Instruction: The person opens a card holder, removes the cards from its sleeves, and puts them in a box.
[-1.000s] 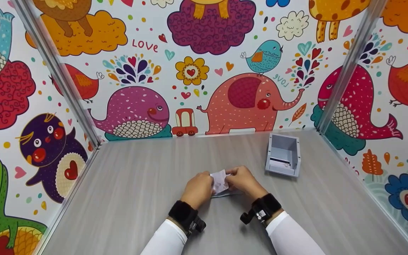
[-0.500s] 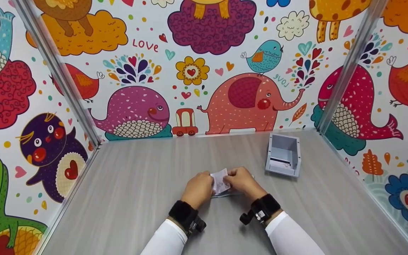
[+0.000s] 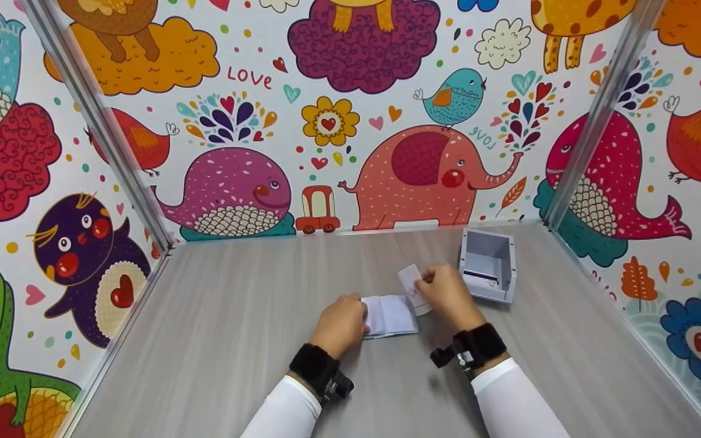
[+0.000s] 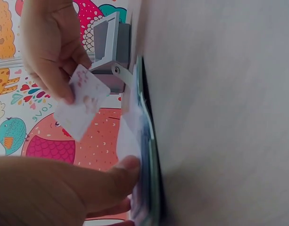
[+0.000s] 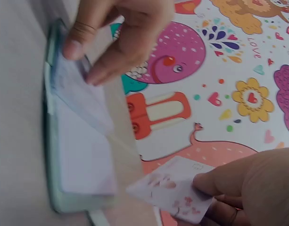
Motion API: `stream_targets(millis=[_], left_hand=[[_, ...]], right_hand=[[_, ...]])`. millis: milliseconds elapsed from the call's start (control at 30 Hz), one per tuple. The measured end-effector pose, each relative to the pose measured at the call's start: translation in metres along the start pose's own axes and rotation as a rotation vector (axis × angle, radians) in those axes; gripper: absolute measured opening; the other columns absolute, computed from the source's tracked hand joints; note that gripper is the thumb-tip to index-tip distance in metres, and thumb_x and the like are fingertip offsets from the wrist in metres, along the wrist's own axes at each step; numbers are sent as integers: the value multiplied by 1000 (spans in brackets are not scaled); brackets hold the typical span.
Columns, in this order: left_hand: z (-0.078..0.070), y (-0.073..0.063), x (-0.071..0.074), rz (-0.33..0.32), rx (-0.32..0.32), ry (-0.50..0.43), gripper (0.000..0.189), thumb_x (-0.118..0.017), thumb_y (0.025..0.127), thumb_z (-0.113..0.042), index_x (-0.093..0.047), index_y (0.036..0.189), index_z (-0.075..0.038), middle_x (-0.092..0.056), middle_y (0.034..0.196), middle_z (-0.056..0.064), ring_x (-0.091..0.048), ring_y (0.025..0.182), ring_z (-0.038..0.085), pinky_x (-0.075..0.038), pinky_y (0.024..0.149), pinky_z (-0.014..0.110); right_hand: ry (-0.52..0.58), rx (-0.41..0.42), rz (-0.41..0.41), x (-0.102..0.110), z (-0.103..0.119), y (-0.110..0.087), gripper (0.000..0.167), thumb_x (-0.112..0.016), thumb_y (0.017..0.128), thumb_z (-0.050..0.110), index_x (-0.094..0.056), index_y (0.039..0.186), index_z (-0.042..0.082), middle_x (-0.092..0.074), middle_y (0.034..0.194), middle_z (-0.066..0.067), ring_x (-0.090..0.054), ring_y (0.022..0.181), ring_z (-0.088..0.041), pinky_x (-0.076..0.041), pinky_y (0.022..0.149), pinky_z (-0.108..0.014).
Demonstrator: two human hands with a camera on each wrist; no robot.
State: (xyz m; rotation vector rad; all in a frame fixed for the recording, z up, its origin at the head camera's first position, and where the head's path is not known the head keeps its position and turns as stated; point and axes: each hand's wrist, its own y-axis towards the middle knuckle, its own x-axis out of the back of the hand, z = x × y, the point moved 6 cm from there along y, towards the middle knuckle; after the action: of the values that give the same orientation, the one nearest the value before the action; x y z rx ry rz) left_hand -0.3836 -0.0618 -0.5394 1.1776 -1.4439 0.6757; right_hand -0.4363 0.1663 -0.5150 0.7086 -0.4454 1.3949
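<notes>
A small card holder lies spread flat on the table, its pages whitish and its cover edged in pale green. My left hand holds it at the left side, thumb on the page. Above the holder's right edge, my right hand pinches a white card with pinkish prints between thumb and fingers. A whitish strap with a metal snap sticks out from the holder's far end in the left wrist view. Clear sleeves slant up under the left fingers in the right wrist view.
A grey open-topped box stands at the back right, just beyond the right hand, with a pale flat thing in its front part. The wood-grain table is enclosed by printed walls at the back and sides.
The right hand has moved right and up with the card, away from the holder, whose open pages now show. The left hand stays in place.
</notes>
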Motion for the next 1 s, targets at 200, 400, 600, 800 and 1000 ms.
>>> stream_targets(millis=[200, 400, 600, 800, 1000], left_hand=[[0, 0, -1, 5, 1, 6, 19, -93, 89, -16, -77, 85, -8, -70, 97, 6, -73, 94, 31, -62, 83, 47], [0, 0, -1, 4, -3, 2, 17, -92, 89, -15, -77, 85, -7, -70, 97, 6, -72, 92, 30, -63, 82, 46], [0, 0, -1, -6, -12, 6, 20, -93, 88, -15, -76, 82, -8, -71, 97, 5, -72, 92, 30, -63, 81, 46], [-1, -1, -1, -7, -19, 9, 19, -93, 88, -15, -77, 83, -8, -71, 98, 6, -73, 94, 30, -63, 82, 46], [-1, 0, -2, 6, -15, 21, 16, -93, 89, -15, -79, 87, -8, -69, 97, 5, -72, 91, 28, -63, 81, 44]], right_hand=[[-56, 18, -41, 34, -2, 2, 19, -76, 101, 9, -85, 110, -5, -84, 103, -19, -74, 92, -28, -63, 87, -48], [-94, 0, -72, 62, -10, 4, 21, -73, 105, 12, -85, 117, -1, -83, 111, -19, -72, 94, -30, -60, 83, -45], [-173, -34, -126, 91, -26, 5, 24, -70, 110, 17, -84, 120, 0, -83, 115, -20, -74, 98, -34, -60, 90, -55], [-187, -97, -152, 109, -45, 5, 28, -66, 112, 17, -82, 124, -3, -81, 119, -24, -73, 103, -39, -59, 96, -59], [-252, -69, -227, 116, -61, 6, 23, -70, 106, 10, -82, 117, -5, -81, 117, -29, -75, 108, -50, -57, 98, -66]])
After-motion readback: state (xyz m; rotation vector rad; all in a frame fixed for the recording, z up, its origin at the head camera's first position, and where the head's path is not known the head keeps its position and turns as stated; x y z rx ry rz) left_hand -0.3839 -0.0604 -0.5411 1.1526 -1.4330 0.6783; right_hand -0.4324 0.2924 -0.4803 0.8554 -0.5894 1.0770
